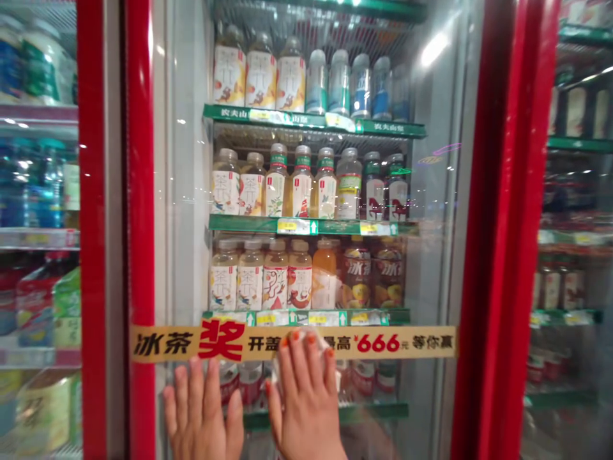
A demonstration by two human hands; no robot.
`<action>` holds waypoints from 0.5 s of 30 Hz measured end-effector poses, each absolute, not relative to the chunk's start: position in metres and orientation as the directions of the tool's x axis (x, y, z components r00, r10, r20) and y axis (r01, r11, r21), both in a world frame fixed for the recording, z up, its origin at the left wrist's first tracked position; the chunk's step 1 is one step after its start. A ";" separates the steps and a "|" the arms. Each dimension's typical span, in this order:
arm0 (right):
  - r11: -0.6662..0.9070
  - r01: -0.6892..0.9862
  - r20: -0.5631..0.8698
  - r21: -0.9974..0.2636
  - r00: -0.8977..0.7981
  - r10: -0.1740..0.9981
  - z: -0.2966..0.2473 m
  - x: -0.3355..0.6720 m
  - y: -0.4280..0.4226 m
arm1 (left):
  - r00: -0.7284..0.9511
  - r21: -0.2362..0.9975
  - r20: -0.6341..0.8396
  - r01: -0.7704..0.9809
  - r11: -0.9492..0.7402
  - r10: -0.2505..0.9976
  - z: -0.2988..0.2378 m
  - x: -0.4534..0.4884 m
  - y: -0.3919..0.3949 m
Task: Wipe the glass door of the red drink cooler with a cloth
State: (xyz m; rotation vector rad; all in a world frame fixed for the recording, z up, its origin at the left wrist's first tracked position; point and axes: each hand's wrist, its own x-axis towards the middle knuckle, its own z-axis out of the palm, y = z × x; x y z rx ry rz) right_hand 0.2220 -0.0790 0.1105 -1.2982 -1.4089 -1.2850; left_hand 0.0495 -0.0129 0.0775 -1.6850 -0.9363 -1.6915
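My right hand (pixel 309 399), with orange nails, presses a crumpled white cloth or tissue (pixel 278 374) flat against the glass door (pixel 431 268) of a drinks cooler. The cloth shows only around the fingers; the rest is hidden under the palm. To its left, my left hand (pixel 204 409) is spread at the glass, holding nothing, fingers pointing up. A tan banner sticker (pixel 167 343) with black and red lettering crosses the door. My right fingertips overlap its middle, while my left fingertips are at its lower edge.
Behind the glass, shelves with green strips (pixel 253 223) hold rows of bottled drinks (pixel 225 281). Red door frames (pixel 138 223) stand on both sides. Neighbouring coolers hold more bottles (pixel 50 182). A bright light reflection (pixel 435 48) shows at the upper right.
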 end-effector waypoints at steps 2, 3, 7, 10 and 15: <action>-0.014 0.950 0.938 0.312 -0.306 0.159 0.088 0.229 -0.088 | -0.016 0.070 0.995 0.792 -0.606 0.094 0.075 0.040 -0.013; -0.034 0.946 0.936 0.323 -0.314 0.157 0.080 0.246 -0.096 | 0.006 0.059 0.995 0.792 -0.607 0.104 0.071 0.034 -0.012; -0.219 0.970 0.988 -0.101 0.123 0.092 0.102 0.334 -0.119 | 0.031 0.030 0.995 0.809 -0.588 0.094 0.051 0.017 0.000; -0.220 0.903 0.927 -0.368 0.375 -0.013 0.164 0.333 -0.110 | 0.007 0.035 0.998 0.805 -0.592 0.069 0.043 0.017 0.008; -0.090 0.992 0.986 0.091 -0.077 0.146 0.216 0.221 -0.079 | 0.027 0.016 0.998 0.798 -0.603 0.063 0.047 0.018 0.006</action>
